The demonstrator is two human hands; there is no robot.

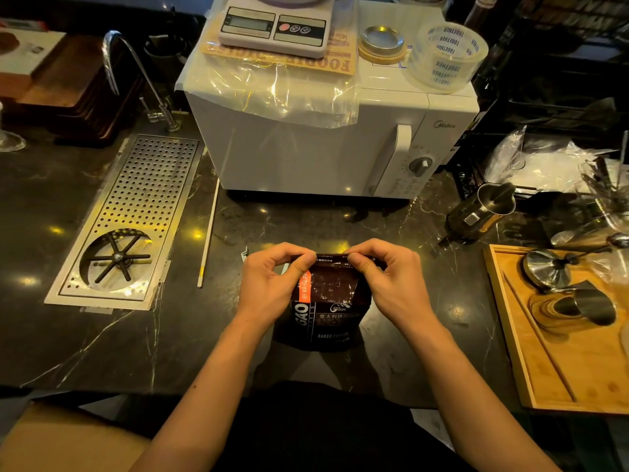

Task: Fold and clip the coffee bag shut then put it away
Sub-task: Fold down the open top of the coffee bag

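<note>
A dark brown coffee bag (pixel 328 311) with an orange label strip stands upright on the black marble counter, near its front edge. My left hand (pixel 272 281) pinches the bag's top edge at the left. At the right of that same edge my right hand (pixel 388 277) pinches it too. The top looks flattened between thumbs and fingers. A small pale object (pixel 245 254) lies just behind my left hand; I cannot tell whether it is a clip.
A white microwave (pixel 326 144) stands behind the bag, with a scale (pixel 275 27) and a tape roll (pixel 447 56) on top. A perforated drain tray (pixel 126 223) is at the left, beside a thin white stick (pixel 208 233). A wooden tray (pixel 551 362) with metal tools sits at the right.
</note>
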